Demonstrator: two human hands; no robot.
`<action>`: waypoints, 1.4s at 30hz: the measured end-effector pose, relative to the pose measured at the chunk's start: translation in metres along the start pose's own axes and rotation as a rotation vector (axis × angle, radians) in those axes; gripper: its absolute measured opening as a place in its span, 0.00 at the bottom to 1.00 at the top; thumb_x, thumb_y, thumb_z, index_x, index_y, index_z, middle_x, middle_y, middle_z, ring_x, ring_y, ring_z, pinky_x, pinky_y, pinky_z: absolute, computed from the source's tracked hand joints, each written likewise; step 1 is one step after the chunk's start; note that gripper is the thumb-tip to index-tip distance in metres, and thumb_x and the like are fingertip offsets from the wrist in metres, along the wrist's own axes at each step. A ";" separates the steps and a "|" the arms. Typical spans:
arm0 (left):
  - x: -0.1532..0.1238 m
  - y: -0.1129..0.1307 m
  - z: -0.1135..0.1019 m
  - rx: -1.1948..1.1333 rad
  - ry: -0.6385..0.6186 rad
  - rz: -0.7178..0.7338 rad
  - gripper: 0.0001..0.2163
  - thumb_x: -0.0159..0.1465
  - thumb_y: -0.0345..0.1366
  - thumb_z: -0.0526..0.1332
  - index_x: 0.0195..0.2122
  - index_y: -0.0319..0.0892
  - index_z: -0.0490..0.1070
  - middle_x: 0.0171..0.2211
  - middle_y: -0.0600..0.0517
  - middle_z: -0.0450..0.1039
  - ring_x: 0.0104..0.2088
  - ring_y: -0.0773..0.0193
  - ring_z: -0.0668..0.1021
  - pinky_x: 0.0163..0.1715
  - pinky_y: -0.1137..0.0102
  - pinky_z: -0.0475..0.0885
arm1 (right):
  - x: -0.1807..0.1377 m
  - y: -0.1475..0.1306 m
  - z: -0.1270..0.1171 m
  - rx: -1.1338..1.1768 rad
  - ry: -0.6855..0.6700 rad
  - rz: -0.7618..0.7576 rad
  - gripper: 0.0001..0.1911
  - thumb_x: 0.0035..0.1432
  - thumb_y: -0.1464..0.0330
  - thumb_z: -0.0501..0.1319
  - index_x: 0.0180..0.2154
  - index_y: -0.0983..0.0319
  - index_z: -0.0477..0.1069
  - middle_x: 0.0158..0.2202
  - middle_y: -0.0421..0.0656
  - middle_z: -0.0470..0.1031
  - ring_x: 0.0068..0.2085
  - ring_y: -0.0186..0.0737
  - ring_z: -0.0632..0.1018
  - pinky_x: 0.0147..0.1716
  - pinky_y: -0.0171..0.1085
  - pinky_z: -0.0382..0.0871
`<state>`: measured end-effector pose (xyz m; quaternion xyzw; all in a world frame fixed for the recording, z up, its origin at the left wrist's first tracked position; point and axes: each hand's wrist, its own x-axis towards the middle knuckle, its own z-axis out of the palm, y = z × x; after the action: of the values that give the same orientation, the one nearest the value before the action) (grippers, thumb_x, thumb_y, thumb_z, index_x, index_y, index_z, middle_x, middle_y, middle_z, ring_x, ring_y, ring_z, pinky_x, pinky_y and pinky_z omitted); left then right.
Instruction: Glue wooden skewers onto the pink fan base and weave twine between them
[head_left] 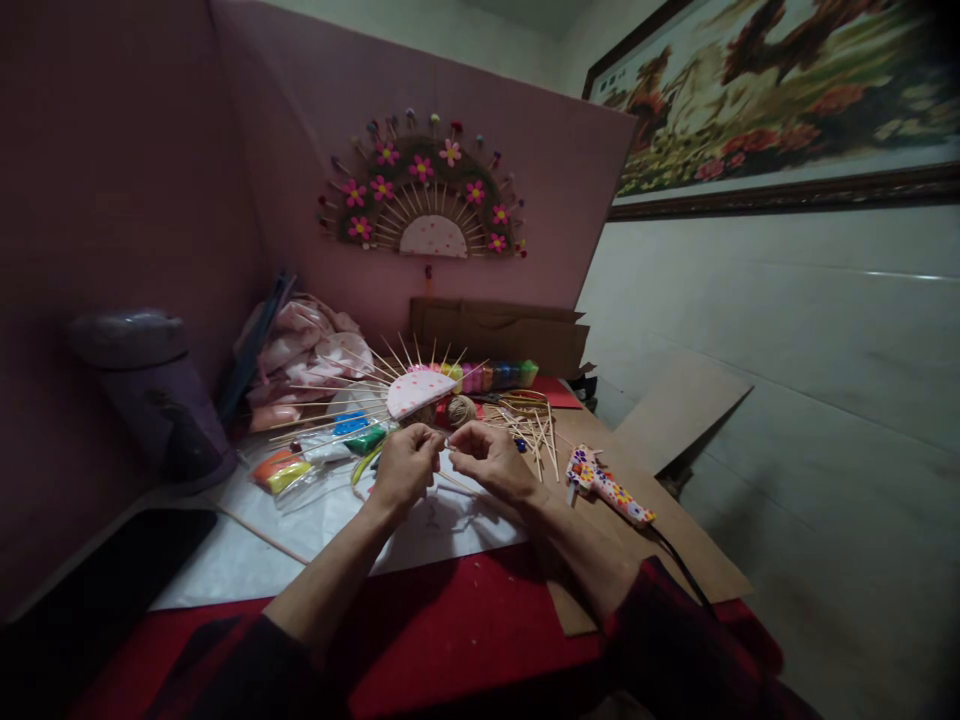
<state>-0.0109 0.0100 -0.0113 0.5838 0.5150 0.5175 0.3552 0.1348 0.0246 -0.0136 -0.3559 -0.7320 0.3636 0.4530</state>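
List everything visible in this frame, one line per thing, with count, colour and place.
finished fan: one, brown with pink flowers, on the pink back panel
unfinished fan: one, pink half-disc with wooden sticks, on the table behind the hands
loose sticks: a pile, wooden, right of the fan
glue gun: one, white with coloured dots, on the brown cardboard at right
clay packets: several, orange, yellow, blue, green, left of the hands
twine ball: one, tan, beside the unfinished fan
white sheet: one, under the work
jar: one, purple, far left
framed picture: one, on the right wall
left hand: pinching something small, too small to identify
right hand: fingertips meeting the left hand's
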 end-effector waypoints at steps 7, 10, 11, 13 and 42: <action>-0.003 0.005 0.001 -0.013 -0.021 -0.047 0.10 0.53 0.40 0.57 0.19 0.42 0.64 0.11 0.58 0.62 0.10 0.72 0.63 0.11 0.77 0.55 | -0.004 -0.001 0.002 -0.116 0.016 -0.092 0.05 0.52 0.68 0.60 0.26 0.62 0.67 0.20 0.35 0.64 0.21 0.29 0.64 0.21 0.30 0.56; -0.004 0.005 0.000 -0.009 -0.028 -0.043 0.09 0.53 0.38 0.56 0.18 0.42 0.64 0.11 0.58 0.63 0.10 0.72 0.63 0.12 0.76 0.55 | -0.004 -0.001 0.002 -0.181 0.032 -0.157 0.07 0.51 0.69 0.58 0.23 0.61 0.65 0.18 0.34 0.63 0.20 0.29 0.63 0.21 0.31 0.55; -0.004 0.005 0.000 -0.003 -0.029 -0.041 0.08 0.52 0.38 0.56 0.18 0.42 0.65 0.11 0.58 0.63 0.10 0.71 0.63 0.12 0.76 0.55 | -0.004 -0.001 0.003 -0.198 0.040 -0.170 0.07 0.50 0.70 0.58 0.22 0.61 0.64 0.18 0.34 0.63 0.20 0.28 0.62 0.21 0.31 0.55; -0.003 0.004 0.000 0.021 -0.023 -0.032 0.08 0.52 0.37 0.56 0.19 0.42 0.65 0.11 0.57 0.63 0.11 0.70 0.63 0.13 0.75 0.55 | -0.004 -0.001 0.003 -0.213 0.056 -0.175 0.07 0.48 0.71 0.57 0.21 0.61 0.64 0.17 0.34 0.62 0.20 0.28 0.62 0.21 0.30 0.55; -0.001 0.008 -0.004 -0.740 -0.180 -0.243 0.17 0.41 0.37 0.73 0.29 0.35 0.73 0.19 0.55 0.70 0.17 0.74 0.70 0.14 0.79 0.62 | -0.002 -0.011 0.003 0.204 0.035 0.076 0.10 0.52 0.63 0.60 0.25 0.61 0.65 0.18 0.36 0.69 0.19 0.28 0.66 0.21 0.30 0.59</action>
<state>-0.0134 0.0068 -0.0034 0.3943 0.3258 0.5692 0.6438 0.1309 0.0174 -0.0062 -0.3418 -0.6692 0.4467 0.4856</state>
